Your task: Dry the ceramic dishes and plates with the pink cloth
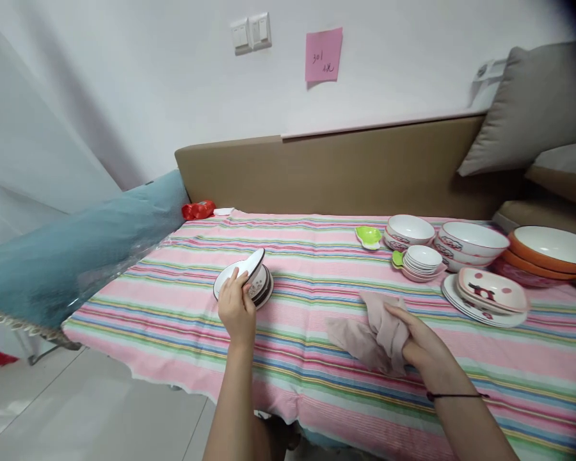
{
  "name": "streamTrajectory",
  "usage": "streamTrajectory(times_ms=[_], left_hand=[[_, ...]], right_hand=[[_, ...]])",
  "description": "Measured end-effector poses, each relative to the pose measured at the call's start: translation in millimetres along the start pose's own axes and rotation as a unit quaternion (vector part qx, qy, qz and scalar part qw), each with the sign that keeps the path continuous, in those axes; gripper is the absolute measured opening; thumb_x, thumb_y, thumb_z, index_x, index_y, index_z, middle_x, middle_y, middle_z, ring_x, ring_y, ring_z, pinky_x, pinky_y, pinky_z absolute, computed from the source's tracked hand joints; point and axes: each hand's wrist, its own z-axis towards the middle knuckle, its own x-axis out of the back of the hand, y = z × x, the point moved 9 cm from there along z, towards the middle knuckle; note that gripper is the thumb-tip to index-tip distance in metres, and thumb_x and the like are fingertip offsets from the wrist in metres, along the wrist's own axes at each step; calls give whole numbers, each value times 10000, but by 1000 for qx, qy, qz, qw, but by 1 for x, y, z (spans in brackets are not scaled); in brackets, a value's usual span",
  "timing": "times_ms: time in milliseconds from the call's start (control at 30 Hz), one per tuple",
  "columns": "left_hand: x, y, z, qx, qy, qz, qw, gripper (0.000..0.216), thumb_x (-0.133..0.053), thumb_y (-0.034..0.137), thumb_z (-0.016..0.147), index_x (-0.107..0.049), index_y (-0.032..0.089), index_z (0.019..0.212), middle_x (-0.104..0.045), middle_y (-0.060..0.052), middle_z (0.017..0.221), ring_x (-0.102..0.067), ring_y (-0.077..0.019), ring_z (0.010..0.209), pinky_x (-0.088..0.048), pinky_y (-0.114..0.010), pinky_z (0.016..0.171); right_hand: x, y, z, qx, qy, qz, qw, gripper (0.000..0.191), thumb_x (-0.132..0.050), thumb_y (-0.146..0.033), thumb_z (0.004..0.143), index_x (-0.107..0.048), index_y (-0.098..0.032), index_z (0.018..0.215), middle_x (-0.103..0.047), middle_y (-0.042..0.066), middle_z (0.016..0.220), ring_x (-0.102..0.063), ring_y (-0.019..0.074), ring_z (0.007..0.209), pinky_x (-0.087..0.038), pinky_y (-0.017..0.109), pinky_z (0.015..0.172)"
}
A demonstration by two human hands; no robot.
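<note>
**At eight o'clock of the view, a bowl (253, 260) held tilted**

Here the fingers of the left hand (237, 302) are partly bent, the thumb opposite, and hold this bowl by its near side, over a small stack of dishes (265, 294); whether it touches them, I cannot tell. At four o'clock, the right hand (416, 340) is closed around a bunched cloth (381, 330), its fingertips partly hidden. The bowl could slip, I think, because only one hand grips its smooth-looking side; a fall might chip the stack. The striped cover (278, 358), soft and slightly wrinkled, may let the stack lean. At three o'clock stand crowded bowls (473, 246) and plates (516, 318); the right forearm could brush the plates. Farther out, a blue covering (100, 237) lies at nine o'clock, a brown backrest (340, 176) at twelve, a grey cushion (532, 102) at two, tiled floor (105, 403) at eight.
</note>
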Motion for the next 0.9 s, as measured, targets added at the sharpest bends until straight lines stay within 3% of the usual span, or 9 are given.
streamTrajectory(times_ms=[200, 300, 500, 600, 700, 767, 800, 833, 900], left_hand=[[-30, 57, -8, -79, -61, -83, 992, 221, -429, 126, 940, -597, 172, 1077, -723, -95, 1085, -593, -209, 1197, -420, -409, 1043], [-55, 85, -19, -92, -127, -134, 979, 225, -411, 142, 950, -604, 175, 1060, -732, -80, 1058, -605, -202, 1182, -393, -433, 1075], [-87, 145, -55, -126, -235, -216, 939, 256, -382, 165, 964, -621, 174, 1054, -734, -83, 1061, -608, -198, 1178, -384, -459, 1095], [-97, 179, -83, -172, -291, -243, 909, 263, -387, 134, 951, -633, 171, 1038, -729, -89, 1083, -586, -203, 1208, -369, -475, 1112], [-104, 215, -121, -230, -371, -256, 862, 282, -381, 109, 945, -644, 147, 1041, -718, -114, 1111, -594, -213, 1197, -350, -492, 1126], [-108, 232, -147, -252, -439, -248, 826, 284, -399, 94, 934, -649, 138, 1062, -698, -128, 1160, -587, -217, 1204, -322, -497, 1143], [-109, 237, -156, -254, -468, -239, 812, 265, -433, 101, 923, -654, 142, 1064, -695, -128, 1165, -583, -226, 1209, -318, -502, 1143], [-108, 238, -163, -250, -490, -232, 802, 244, -475, 121, 912, -658, 151, 1070, -694, -124, 1169, -579, -237, 1213, -319, -508, 1140], [-106, 234, -166, -228, -512, -228, 796, 218, -534, 191, 897, -669, 174, 1067, -697, -107, 1165, -562, -254, 1228, -319, -521, 1135]], right_hand=[[-1, -5, 8, 8, -20, -1, 1000, 166, -509, -123, 843, -660, -168, 898, -735, 34, 768, -709, 157, 659, -602, 296, 684], [0, -39, -8, 77, -29, 18, 996, 272, -427, -197, 901, -676, -158, 1004, -747, 97, 979, -714, 191, 880, -578, 367, 834], [23, -160, -151, 385, 9, 105, 917, 378, -332, -243, 968, -696, -203, 1060, -646, 29, 1275, -593, 127, 1179, -475, 274, 1015], [22, -189, -218, 486, 5, 95, 869, 370, -336, -234, 971, -689, -237, 1083, -574, -12, 1370, -561, 105, 1217, -447, 227, 1034], [21, -179, -221, 494, -2, 60, 867, 390, -327, -284, 965, -667, -185, 1128, -615, 23, 1316, -609, 129, 1149, -482, 262, 1006], [23, -159, -201, 506, 20, -57, 860, 435, -327, -382, 966, -628, -144, 1172, -672, 60, 1207, -635, 145, 1096, -492, 287, 992], [21, -147, -190, 530, 47, -189, 825, 515, -252, -429, 979, -615, -123, 1178, -698, 78, 1133, -649, 153, 1064, -505, 301, 970], [9, -128, -177, 544, 49, -372, 751, 579, -146, -428, 990, -592, -130, 1208, -707, 74, 1096, -651, 153, 1053, -521, 310, 941], [8, -84, -143, 523, 19, -478, 706, 505, -282, -447, 966, -657, -140, 1107, -733, 96, 981, -662, 217, 1024, -532, 369, 922]])
